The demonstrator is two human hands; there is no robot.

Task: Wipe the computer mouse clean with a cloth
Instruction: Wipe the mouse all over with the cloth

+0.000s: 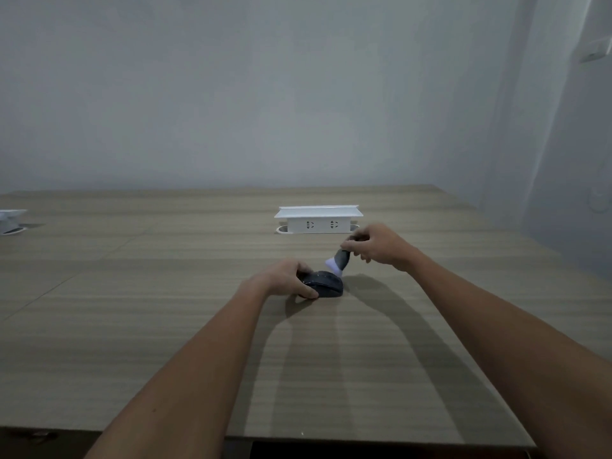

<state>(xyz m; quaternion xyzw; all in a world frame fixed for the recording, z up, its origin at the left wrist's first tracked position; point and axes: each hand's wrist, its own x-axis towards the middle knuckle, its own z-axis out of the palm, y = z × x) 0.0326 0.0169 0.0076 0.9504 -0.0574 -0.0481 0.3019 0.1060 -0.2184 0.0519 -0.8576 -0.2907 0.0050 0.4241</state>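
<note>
Your left hand (287, 279) grips the dark computer mouse (323, 284) on the wooden table (165, 293), thumb on its near side and fingers curled over the far edge. Your right hand (377, 245) pinches a bunched grey cloth (339, 261) just above the mouse's far end. Keep the left grip firm; lower the cloth tip and draw short strokes toward the holding fingers.

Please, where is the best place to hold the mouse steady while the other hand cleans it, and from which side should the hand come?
Probably by its two long flanks at the rear, coming from the left, as the left hand does now. The mouse lies flat on the table; this grip leaves its rounded top free for the brush-like tool in the right hand.
</note>
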